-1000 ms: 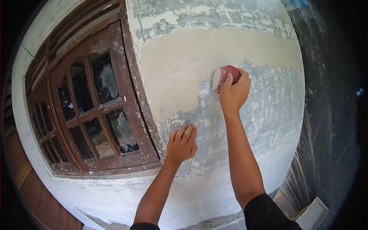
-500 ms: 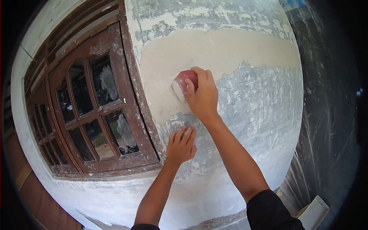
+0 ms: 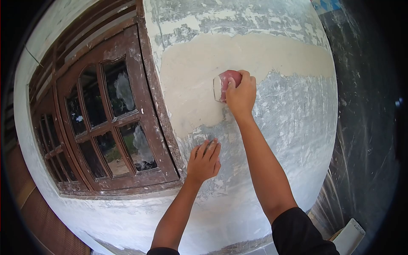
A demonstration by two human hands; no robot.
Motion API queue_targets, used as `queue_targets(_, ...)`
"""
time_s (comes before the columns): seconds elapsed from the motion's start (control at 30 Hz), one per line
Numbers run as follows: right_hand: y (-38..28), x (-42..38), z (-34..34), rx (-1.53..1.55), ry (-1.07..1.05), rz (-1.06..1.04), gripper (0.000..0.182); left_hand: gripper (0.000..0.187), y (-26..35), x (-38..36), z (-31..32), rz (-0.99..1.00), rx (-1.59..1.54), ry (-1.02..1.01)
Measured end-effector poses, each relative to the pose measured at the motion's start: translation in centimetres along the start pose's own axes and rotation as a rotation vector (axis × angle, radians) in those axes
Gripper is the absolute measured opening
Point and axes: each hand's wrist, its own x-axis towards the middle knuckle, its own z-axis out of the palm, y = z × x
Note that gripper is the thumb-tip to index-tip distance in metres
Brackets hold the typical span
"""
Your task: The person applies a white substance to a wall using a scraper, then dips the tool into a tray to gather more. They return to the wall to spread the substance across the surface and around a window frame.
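Note:
My right hand (image 3: 243,94) grips a red putty scraper (image 3: 230,78) with a pale, putty-smeared blade side. Its straight edge lies against a beige band of putty (image 3: 191,63) on the wall. Lower and to the left, my left hand (image 3: 205,162) rests on the grey, patchy wall (image 3: 293,114) with its fingers stretched upward and nothing in it. The beige band runs from beside the window frame across to the wall's right side, with a ragged lower border.
Left of my hands is a brown wooden window (image 3: 100,119) with glass panes and white smears. A dark sheet (image 3: 369,106) hangs on the right. At the lower right lies a white, board-like object (image 3: 349,237). White streaked plaster (image 3: 127,219) covers the wall below the window.
My right hand has moved the scraper to the right and slightly up across the beige putty. My left hand has stayed at nearly the same place on the wall.

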Motion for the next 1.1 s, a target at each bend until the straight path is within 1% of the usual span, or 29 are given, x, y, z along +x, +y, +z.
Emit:
queue_targets(0.07,2.7,0.3,-2.0,-0.115,0.233,0.223,0.034,0.045,0.1,0.0,0.1,-0.004,0.006,0.000)
queue_targets(0.1,3.1,0.1,-2.3,-0.118,0.236,0.219,0.034,0.045,0.2,0.0,0.2,-0.004,0.003,0.005)
queue_targets(0.17,3.8,-0.5,-2.8,-0.057,0.383,0.045,0.032,0.045,0.1,0.0,0.3,0.001,0.014,0.019)
queue_targets(0.2,2.5,-1.1,-2.2,0.000,0.315,-0.005,0.032,0.045,0.1,0.0,0.2,0.002,0.011,0.017)
queue_targets(0.23,1.9,-1.5,-1.3,0.015,0.230,-0.115,0.033,0.044,0.2,0.2,0.0,-0.002,0.012,0.017)
queue_targets(0.3,1.0,-2.5,0.1,0.067,-0.014,-0.227,0.033,0.043,0.2,0.2,0.0,-0.010,0.014,0.017)
queue_targets(0.33,1.6,-2.6,0.0,0.067,-0.015,-0.221,0.033,0.044,0.2,0.0,0.0,-0.007,0.006,0.006)
queue_targets(0.4,3.3,-1.7,-1.0,-0.108,0.056,-0.099,0.032,0.045,0.0,0.0,0.1,-0.004,0.000,-0.001)
queue_targets(0.43,3.9,-1.2,-2.4,-0.142,0.178,-0.040,0.031,0.045,0.1,0.0,0.1,-0.002,0.007,0.000)
queue_targets(0.5,4.0,-0.8,-4.0,-0.181,0.307,0.011,0.032,0.045,0.1,0.1,0.2,0.000,0.016,0.006)
queue_targets(0.57,2.9,-1.8,-3.4,-0.100,0.215,-0.207,0.032,0.044,0.1,0.0,0.2,0.000,0.014,0.002)
queue_targets(0.6,1.9,-2.9,-2.8,-0.017,0.067,-0.290,0.031,0.044,0.1,0.0,0.2,-0.003,0.014,0.004)
queue_targets(0.63,1.1,-3.9,-2.2,0.022,-0.130,-0.336,0.031,0.044,0.1,0.0,0.2,-0.003,0.013,0.003)
queue_targets(0.7,1.0,-4.5,-1.7,-0.063,-0.371,-0.481,0.030,0.044,0.1,0.0,0.1,-0.003,0.015,0.003)
queue_targets(0.73,1.4,-4.0,-1.8,-0.059,-0.369,-0.479,0.030,0.044,0.2,0.1,-0.1,-0.004,0.011,-0.003)
queue_targets(0.8,3.1,-1.4,-2.8,-0.119,-0.093,-0.373,0.029,0.044,0.2,0.2,-0.1,-0.006,0.011,-0.007)
queue_targets(0.83,3.4,-0.3,-3.7,-0.211,0.024,-0.330,0.029,0.044,0.2,0.2,0.0,-0.006,0.010,0.001)
queue_targets(0.9,3.2,0.1,-4.7,-0.161,0.116,-0.334,0.030,0.044,0.2,0.1,0.0,-0.007,0.011,0.009)
queue_targets(0.97,2.2,-1.8,-3.8,-0.035,-0.075,-0.405,0.031,0.044,0.2,0.2,-0.1,-0.010,-0.002,0.004)
queue_targets(1.0,1.6,-3.0,-3.4,-0.039,-0.240,-0.437,0.032,0.044,0.3,0.1,-0.1,-0.012,-0.004,0.002)
queue_targets(1.03,1.8,-3.5,-3.0,-0.045,-0.354,-0.536,0.032,0.044,0.3,0.1,-0.1,-0.014,-0.007,-0.002)
queue_targets(1.1,2.8,-2.5,-2.7,-0.084,-0.325,-0.483,0.031,0.044,0.2,0.1,-0.1,-0.013,-0.006,-0.005)
